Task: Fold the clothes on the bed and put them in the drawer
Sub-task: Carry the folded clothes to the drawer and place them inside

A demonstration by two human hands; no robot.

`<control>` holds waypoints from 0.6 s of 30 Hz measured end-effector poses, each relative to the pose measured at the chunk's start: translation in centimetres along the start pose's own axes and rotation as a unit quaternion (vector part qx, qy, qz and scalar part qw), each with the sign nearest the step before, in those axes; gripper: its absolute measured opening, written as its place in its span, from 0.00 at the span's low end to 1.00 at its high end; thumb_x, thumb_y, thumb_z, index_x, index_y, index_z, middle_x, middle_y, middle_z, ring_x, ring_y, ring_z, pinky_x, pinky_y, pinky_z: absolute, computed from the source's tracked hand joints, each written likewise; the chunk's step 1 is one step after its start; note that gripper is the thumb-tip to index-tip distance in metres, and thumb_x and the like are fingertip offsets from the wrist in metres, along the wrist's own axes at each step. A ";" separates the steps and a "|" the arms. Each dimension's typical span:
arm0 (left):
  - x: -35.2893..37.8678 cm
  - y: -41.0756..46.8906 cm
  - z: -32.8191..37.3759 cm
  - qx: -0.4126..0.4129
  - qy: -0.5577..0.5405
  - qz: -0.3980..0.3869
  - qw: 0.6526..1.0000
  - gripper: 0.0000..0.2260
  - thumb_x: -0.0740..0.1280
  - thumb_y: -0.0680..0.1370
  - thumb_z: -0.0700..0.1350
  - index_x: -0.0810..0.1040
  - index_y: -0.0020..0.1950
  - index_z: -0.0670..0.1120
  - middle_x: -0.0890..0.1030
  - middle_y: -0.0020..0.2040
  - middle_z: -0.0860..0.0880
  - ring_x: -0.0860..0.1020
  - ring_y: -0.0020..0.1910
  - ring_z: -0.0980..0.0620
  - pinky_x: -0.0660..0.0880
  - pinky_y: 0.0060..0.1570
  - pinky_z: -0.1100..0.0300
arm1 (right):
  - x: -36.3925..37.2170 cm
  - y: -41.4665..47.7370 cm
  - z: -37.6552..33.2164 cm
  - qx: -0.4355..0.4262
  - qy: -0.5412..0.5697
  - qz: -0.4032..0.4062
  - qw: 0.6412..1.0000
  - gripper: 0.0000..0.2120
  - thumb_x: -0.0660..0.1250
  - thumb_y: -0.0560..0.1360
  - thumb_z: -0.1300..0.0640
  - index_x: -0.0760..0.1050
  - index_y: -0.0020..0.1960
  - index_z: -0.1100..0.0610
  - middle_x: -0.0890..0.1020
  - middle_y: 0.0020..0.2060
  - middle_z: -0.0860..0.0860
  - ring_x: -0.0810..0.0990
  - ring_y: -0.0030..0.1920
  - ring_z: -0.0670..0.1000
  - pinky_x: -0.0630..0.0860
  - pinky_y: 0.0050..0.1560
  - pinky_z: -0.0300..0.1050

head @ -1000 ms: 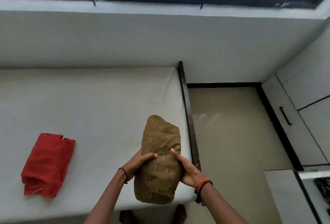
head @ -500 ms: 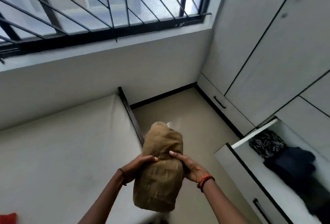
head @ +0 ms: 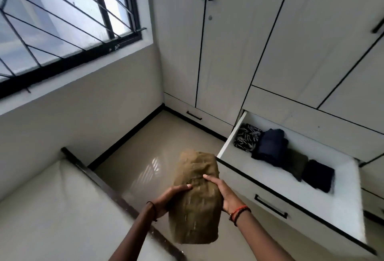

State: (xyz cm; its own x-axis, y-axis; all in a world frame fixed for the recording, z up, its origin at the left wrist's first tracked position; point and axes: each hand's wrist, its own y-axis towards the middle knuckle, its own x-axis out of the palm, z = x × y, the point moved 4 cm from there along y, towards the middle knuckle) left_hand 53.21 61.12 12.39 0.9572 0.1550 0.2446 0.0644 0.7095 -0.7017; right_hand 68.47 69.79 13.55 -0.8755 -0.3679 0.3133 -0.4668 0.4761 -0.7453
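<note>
No writing, label, brand or number can be read anywhere in this view. The pale dashes on the folded brown garment (head: 195, 204) look like a woven pattern rather than lettering, though the frame is soft with blur. The black-and-white cloth (head: 246, 137) at the far end of the open drawer (head: 291, 202) carries a print, not legible text.
</note>
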 end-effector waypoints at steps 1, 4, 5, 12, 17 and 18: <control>0.9 1.0 0.6 -0.001 0.007 -0.008 1.000 0.38 0.78 0.58 0.60 0.73 0.64 0.47 0.82 0.58 0.46 0.80 0.57 0.46 0.72 0.64 0.47 | -1.2 -0.1 -0.5 -0.005 0.019 0.008 1.000 0.15 0.68 0.74 0.54 0.78 0.56 0.62 0.84 0.47 0.61 0.85 0.44 0.58 0.81 0.44 0.50; 3.6 3.5 2.2 0.000 0.021 -0.023 1.000 0.36 0.78 0.60 0.58 0.73 0.64 0.46 0.82 0.57 0.45 0.80 0.56 0.46 0.75 0.61 0.49 | -4.9 0.0 -1.6 -0.015 0.067 0.041 0.997 0.12 0.67 0.74 0.55 0.78 0.54 0.62 0.85 0.44 0.61 0.85 0.40 0.57 0.80 0.41 0.48; 4.9 4.3 2.9 0.002 0.018 -0.028 0.999 0.33 0.77 0.62 0.56 0.74 0.63 0.46 0.82 0.56 0.45 0.81 0.55 0.46 0.77 0.57 0.51 | -6.4 0.1 -2.0 -0.020 0.078 0.052 0.995 0.12 0.68 0.74 0.55 0.78 0.54 0.62 0.85 0.43 0.61 0.85 0.40 0.57 0.80 0.41 0.48; 11.3 12.9 7.6 -0.013 0.060 -0.060 0.996 0.20 0.73 0.71 0.52 0.74 0.60 0.49 0.80 0.57 0.48 0.79 0.56 0.48 0.77 0.51 0.58 | -16.2 3.3 -6.3 -0.034 0.149 0.109 0.982 0.18 0.70 0.72 0.54 0.78 0.58 0.62 0.84 0.47 0.62 0.84 0.45 0.59 0.79 0.45 0.50; 15.3 20.5 10.9 -0.042 0.086 -0.064 0.993 0.27 0.76 0.66 0.54 0.73 0.61 0.49 0.80 0.58 0.49 0.79 0.56 0.49 0.76 0.58 0.52 | -23.5 7.7 -10.3 -0.027 0.158 0.142 0.977 0.22 0.71 0.71 0.50 0.76 0.61 0.58 0.84 0.51 0.60 0.81 0.53 0.61 0.77 0.52 0.54; 15.9 21.8 11.3 -0.047 0.092 -0.066 0.992 0.28 0.76 0.65 0.55 0.72 0.62 0.49 0.79 0.58 0.49 0.79 0.56 0.49 0.75 0.60 0.51 | -24.5 8.4 -11.1 -0.027 0.161 0.144 0.976 0.22 0.72 0.71 0.50 0.76 0.61 0.58 0.84 0.51 0.60 0.81 0.53 0.61 0.77 0.50 0.54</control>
State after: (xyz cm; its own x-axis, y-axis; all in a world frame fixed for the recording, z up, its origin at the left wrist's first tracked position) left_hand 66.63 86.85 8.57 0.9734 -0.0702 0.2183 0.2110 0.6466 -0.7331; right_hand 84.65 91.68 6.15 -0.9614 0.0535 0.2698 -0.1929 0.5680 -0.8001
